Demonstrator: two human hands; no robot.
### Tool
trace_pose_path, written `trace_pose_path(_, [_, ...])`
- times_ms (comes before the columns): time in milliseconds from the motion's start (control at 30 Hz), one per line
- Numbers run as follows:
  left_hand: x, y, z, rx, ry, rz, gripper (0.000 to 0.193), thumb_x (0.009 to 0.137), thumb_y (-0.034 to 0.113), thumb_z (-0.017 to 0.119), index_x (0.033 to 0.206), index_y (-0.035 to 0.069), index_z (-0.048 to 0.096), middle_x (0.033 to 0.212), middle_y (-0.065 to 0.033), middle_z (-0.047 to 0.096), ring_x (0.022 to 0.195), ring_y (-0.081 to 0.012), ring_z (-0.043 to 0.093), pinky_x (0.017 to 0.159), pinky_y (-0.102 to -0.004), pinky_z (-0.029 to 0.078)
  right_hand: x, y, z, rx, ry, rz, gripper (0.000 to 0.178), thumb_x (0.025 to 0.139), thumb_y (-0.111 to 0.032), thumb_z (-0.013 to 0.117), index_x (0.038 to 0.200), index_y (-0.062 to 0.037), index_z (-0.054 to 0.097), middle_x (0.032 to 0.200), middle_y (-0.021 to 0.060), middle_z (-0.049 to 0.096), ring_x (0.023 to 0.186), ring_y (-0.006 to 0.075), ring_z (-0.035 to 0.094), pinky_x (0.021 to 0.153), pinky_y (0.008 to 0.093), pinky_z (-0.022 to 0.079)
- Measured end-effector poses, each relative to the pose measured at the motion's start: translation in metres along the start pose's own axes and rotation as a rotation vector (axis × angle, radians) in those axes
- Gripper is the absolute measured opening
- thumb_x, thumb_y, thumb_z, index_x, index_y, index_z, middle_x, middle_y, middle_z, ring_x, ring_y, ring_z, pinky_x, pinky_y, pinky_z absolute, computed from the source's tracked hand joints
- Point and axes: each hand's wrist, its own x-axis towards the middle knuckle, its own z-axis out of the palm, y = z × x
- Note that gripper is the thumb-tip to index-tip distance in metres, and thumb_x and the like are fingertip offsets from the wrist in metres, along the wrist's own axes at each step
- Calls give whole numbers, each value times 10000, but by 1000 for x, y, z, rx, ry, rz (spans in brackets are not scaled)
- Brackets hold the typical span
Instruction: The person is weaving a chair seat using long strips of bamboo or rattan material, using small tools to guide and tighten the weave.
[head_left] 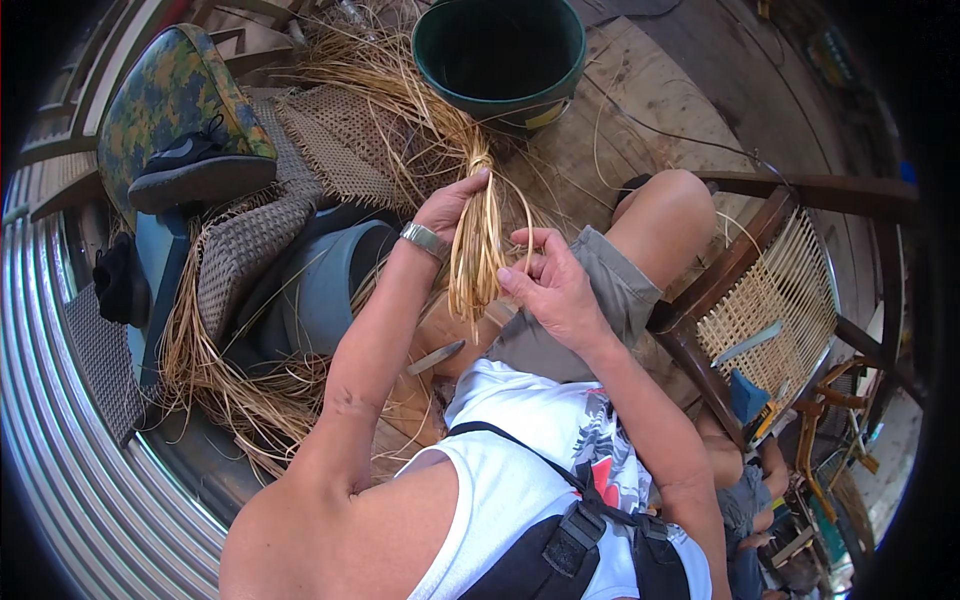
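Observation:
A bundle of tan cane strands (477, 250) hangs in front of me, bound near its top, with its long loose ends running up toward the bucket. My left hand (450, 208) grips the bundle just below the binding. To the right of it, my right hand (553, 285) pinches at a strand by the looped lower end, thumb against the bent forefinger. A dark green bucket (570, 75) stands beyond the bundle.
At the left lie a camouflage cushion (165, 95), a dark shoe (200, 170), woven cane sheets (345, 135) and a blue-grey bucket (325, 290). A knife (436, 357) rests near my lap. A wooden chair frame with woven cane (765, 310) stands right; another person's leg (722, 455) shows beyond.

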Motion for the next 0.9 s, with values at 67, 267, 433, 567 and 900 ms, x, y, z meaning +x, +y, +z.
trace_pose_path(67, [-1,-3,8,0,71,31,178,980,210,599,1011,38,636,808,-134,715,638,-232,712,550,-355,624,-1,1,-2,-54,-16,0,379,945,-67,622,1256,13,420,817,29,613,734,53,580,617,210,441])
trace_pose_path(267, [-12,-7,31,-22,130,24,170,962,203,629,995,37,649,797,-128,721,625,-233,710,550,-368,623,3,12,-8,-129,9,24,306,967,-82,569,1235,12,458,797,-3,573,702,40,542,624,200,432])
trace_pose_path(433, [-10,-7,21,-11,131,44,188,953,217,646,978,30,650,801,-127,726,640,-237,718,541,-365,622,2,6,-5,-94,4,49,285,967,-80,568,1227,8,489,833,-21,560,710,25,511,633,198,434])
trace_pose_path(567, [-6,-6,16,49,123,66,189,943,227,661,938,38,647,763,-147,715,628,-236,717,528,-347,622,0,4,-15,-67,-149,135,423,912,-82,666,1279,8,476,892,-13,565,729,34,505,652,200,448])
trace_pose_path(900, [-11,-3,25,97,265,119,187,926,201,675,912,17,646,736,-123,708,559,-213,692,485,-328,599,-23,-8,-8,-456,258,-255,659,697,-153,900,1216,-51,507,942,26,524,674,54,461,624,203,433])
